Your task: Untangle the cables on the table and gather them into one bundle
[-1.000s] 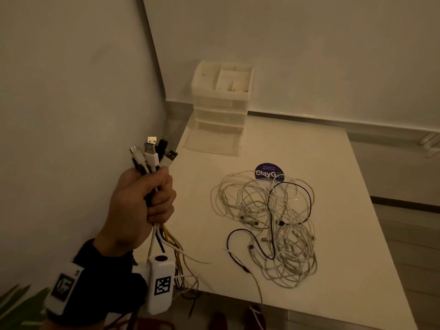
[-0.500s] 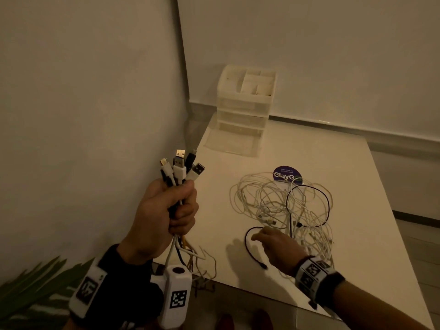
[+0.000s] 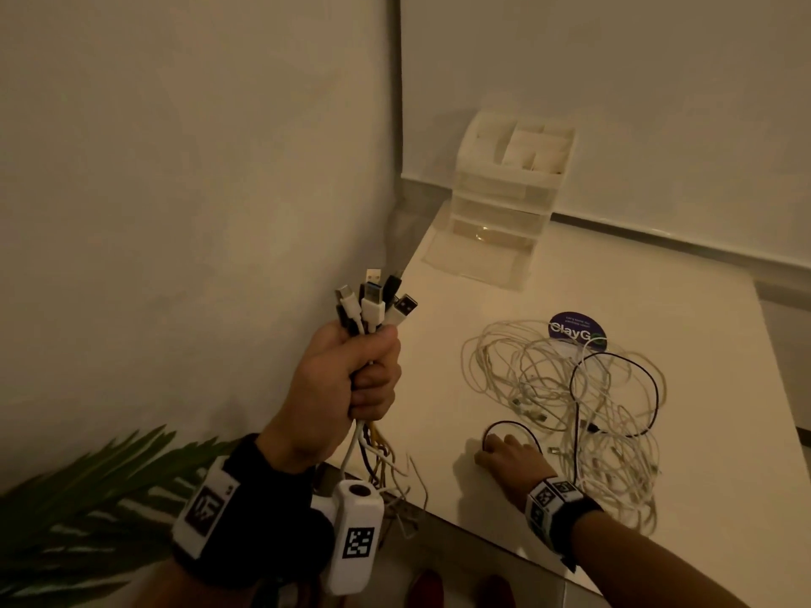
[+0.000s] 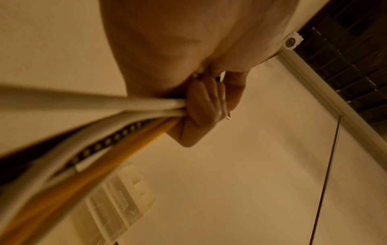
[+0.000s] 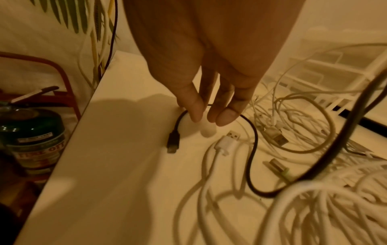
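Note:
My left hand (image 3: 351, 379) is raised left of the table and grips a bundle of cables (image 3: 373, 309), their USB plugs sticking up out of the fist. In the left wrist view my fingers (image 4: 201, 102) wrap white, black and yellow cords. A tangle of white cables (image 3: 570, 410) lies on the white table (image 3: 658, 291), with a black cable (image 3: 614, 357) looped through it. My right hand (image 3: 509, 454) reaches down at the near end of that black cable (image 5: 253, 149). Its straight fingertips (image 5: 226, 116) touch the cord just behind the black plug (image 5: 173, 142).
A clear drawer organiser (image 3: 509, 186) stands in the table's far left corner. A purple round sticker (image 3: 577, 326) lies behind the tangle. Loose white USB plugs (image 5: 228, 140) lie by my fingers. Plant leaves (image 3: 87, 498) and a green canister (image 5: 31, 136) are off the table's left edge.
My right hand came into view and moved left from the tangle's edge onto the black cable's near loop. The left hand keeps its grip on the raised bundle.

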